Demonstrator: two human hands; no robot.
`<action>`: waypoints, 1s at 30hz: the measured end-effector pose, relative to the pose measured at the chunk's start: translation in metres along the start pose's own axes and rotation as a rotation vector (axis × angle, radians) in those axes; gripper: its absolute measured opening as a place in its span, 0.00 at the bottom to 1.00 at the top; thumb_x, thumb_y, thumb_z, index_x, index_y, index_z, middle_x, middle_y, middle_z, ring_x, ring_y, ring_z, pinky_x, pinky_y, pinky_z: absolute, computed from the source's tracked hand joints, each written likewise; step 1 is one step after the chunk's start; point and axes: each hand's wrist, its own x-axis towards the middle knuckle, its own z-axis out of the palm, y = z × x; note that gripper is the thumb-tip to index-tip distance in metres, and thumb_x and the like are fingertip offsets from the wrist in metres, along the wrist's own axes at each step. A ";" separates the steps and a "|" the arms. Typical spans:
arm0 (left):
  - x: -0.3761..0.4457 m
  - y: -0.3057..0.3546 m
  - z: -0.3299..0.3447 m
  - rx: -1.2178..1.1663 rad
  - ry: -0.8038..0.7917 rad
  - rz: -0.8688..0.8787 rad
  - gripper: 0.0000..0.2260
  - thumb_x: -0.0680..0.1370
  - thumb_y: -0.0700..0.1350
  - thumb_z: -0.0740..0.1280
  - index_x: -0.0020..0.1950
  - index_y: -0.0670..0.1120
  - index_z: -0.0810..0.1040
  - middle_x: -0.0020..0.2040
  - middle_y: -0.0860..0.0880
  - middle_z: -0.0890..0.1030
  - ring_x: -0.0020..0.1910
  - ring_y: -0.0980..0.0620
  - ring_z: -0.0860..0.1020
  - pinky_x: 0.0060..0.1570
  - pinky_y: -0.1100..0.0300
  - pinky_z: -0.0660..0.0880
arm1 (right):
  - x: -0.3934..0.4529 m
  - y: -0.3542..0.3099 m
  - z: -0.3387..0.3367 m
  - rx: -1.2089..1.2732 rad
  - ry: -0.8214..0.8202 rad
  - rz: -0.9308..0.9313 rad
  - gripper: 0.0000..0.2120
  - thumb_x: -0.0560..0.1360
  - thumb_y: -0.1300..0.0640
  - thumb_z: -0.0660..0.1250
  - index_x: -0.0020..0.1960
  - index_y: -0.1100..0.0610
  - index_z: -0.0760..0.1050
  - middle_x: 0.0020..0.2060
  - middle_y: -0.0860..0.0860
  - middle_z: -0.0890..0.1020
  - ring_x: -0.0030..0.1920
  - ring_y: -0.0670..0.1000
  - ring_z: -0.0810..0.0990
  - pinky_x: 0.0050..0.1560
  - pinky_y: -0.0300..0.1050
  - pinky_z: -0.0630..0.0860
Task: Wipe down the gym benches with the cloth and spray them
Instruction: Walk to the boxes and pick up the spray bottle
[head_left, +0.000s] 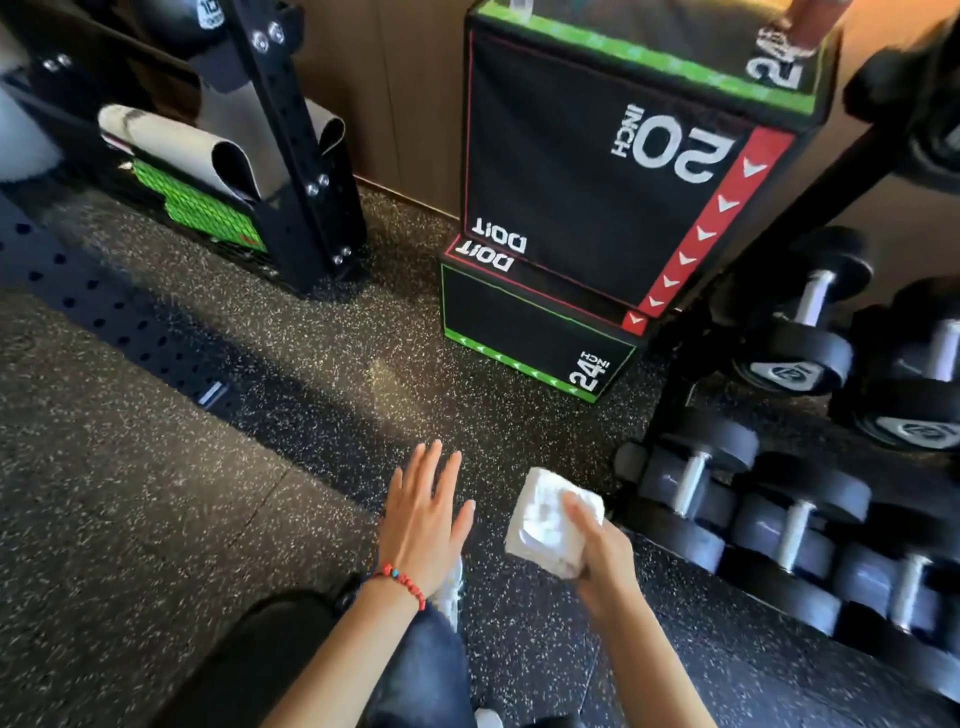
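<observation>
My right hand (602, 558) grips a folded white cloth (548, 519), held above the speckled rubber floor low in the middle of the view. To its left my left hand (423, 512) hovers flat with fingers spread and nothing in it; a red bead bracelet circles its wrist. A dark rounded padded shape (249, 660) shows at the bottom left beside my leg; I cannot tell whether it is a bench. A brown object (808, 23), possibly a bottle, stands blurred on top of the tall box at the upper right.
Two black plyo boxes (587, 171) marked 20 and 24 inch stand stacked ahead. A dumbbell rack (795, 499) fills the right side. A black steel rack upright (291, 156) with rolled mats stands at the upper left. Speckled floor (156, 493) lies between them.
</observation>
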 end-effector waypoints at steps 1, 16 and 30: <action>0.016 -0.004 -0.003 -0.001 -0.004 0.009 0.24 0.74 0.46 0.69 0.67 0.40 0.71 0.68 0.37 0.70 0.67 0.37 0.68 0.61 0.37 0.66 | 0.008 -0.011 0.008 -0.006 -0.012 -0.012 0.31 0.63 0.47 0.73 0.61 0.61 0.74 0.59 0.60 0.78 0.60 0.64 0.75 0.53 0.58 0.75; 0.219 -0.036 -0.041 -0.058 0.064 -0.019 0.22 0.74 0.44 0.69 0.66 0.39 0.71 0.69 0.37 0.69 0.68 0.36 0.67 0.63 0.38 0.63 | 0.125 -0.154 0.106 -0.020 0.104 -0.163 0.08 0.70 0.54 0.71 0.44 0.59 0.80 0.42 0.58 0.84 0.42 0.57 0.82 0.46 0.56 0.78; 0.424 0.002 -0.054 0.047 0.091 -0.016 0.23 0.74 0.47 0.68 0.66 0.39 0.71 0.67 0.37 0.72 0.66 0.37 0.69 0.62 0.39 0.67 | 0.246 -0.353 0.142 -0.119 0.023 -0.317 0.07 0.70 0.55 0.71 0.46 0.56 0.79 0.44 0.55 0.83 0.45 0.55 0.82 0.48 0.52 0.78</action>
